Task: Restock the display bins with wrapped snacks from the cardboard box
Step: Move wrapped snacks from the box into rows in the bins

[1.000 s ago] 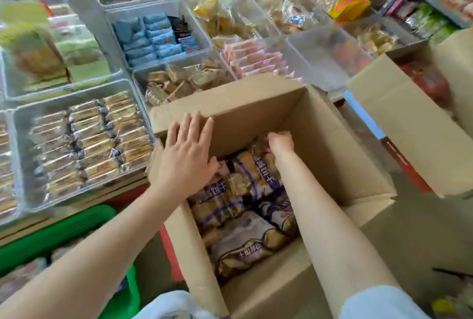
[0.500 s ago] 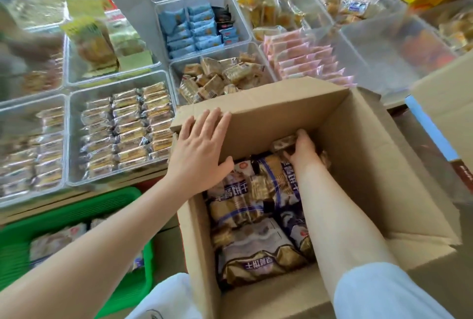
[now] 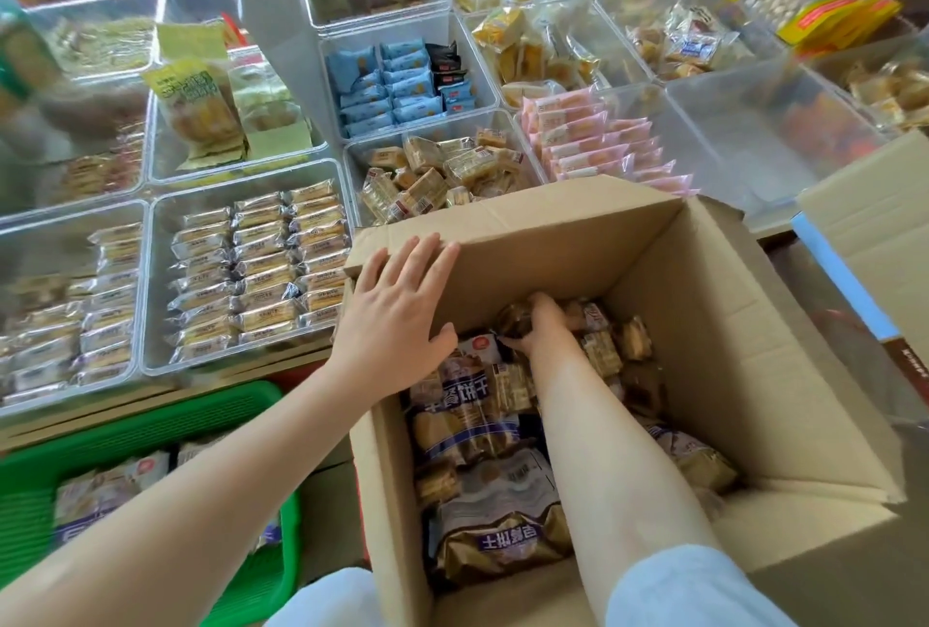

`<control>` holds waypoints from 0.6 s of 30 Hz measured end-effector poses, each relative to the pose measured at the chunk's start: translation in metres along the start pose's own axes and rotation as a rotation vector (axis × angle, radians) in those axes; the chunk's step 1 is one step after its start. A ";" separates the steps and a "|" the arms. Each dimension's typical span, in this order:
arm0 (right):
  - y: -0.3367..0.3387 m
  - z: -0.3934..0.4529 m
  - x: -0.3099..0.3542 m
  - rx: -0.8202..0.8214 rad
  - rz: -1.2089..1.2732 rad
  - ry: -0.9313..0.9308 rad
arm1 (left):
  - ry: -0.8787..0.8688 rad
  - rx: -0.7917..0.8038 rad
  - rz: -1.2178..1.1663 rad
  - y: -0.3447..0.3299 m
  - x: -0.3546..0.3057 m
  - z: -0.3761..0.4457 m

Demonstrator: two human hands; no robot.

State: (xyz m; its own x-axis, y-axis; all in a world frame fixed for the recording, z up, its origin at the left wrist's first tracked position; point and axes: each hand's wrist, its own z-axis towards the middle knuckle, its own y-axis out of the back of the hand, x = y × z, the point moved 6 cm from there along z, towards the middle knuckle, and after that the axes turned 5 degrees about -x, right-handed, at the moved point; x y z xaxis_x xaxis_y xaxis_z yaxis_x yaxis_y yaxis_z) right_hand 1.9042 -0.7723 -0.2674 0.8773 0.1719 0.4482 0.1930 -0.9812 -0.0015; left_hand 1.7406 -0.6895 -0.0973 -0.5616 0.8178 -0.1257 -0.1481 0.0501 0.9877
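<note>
I observe the cardboard box [image 3: 704, 325] standing open directly below me, its far flap folded outward toward the clear display bins [image 3: 246, 269]. My left hand [image 3: 397, 320] lies flat on the box's far left corner, fingers straight and slightly fanned over the flap, thumb hooked inside the wall. My right hand [image 3: 540, 325] is deep inside at the far end, fingers curled around a small wrapped snack [image 3: 518, 320]; its long axis cannot be determined, since the hand covers most of it. Large snack bags [image 3: 497, 536] fill the left side of the box, lying flat with their long axes running across it and the printed text upside down to me. The nearest bin [image 3: 442, 174] holds loose tan packets lying at mixed angles. A green basket [image 3: 151, 425] sits at lower left.
</note>
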 end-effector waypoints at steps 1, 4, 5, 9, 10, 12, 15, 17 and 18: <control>-0.005 -0.009 0.000 0.018 -0.027 0.044 | 0.002 -0.003 -0.004 0.000 0.000 0.000; -0.010 -0.011 -0.001 -0.030 -0.060 0.131 | 0.007 -0.022 -0.007 0.000 0.001 0.001; -0.010 -0.006 -0.002 -0.043 -0.063 0.138 | 0.008 -0.025 -0.005 0.001 0.001 0.001; -0.010 -0.039 0.004 -0.010 -0.015 0.125 | 0.011 -0.043 -0.002 0.001 0.000 0.002; -0.013 -0.043 0.007 0.045 -0.001 0.144 | 0.009 -0.048 0.000 0.001 0.000 0.002; -0.015 -0.060 0.015 0.073 -0.035 0.179 | 0.006 -0.057 0.007 0.002 0.000 0.002; -0.014 -0.076 0.023 0.055 0.091 0.106 | -0.001 -0.053 0.007 0.003 0.000 0.002; -0.011 -0.092 0.027 0.056 0.173 0.089 | -0.006 -0.058 -0.005 0.003 0.000 0.002; -0.009 -0.098 0.028 0.062 0.189 0.095 | -0.011 -0.063 -0.014 0.004 -0.001 0.002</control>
State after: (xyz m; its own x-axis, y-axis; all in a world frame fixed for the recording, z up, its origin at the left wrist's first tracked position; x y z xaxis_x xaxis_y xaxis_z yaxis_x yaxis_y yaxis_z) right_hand 1.8838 -0.7673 -0.1676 0.8557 -0.0269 0.5167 0.0578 -0.9874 -0.1472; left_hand 1.7419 -0.6887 -0.0932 -0.5501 0.8236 -0.1382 -0.2074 0.0256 0.9779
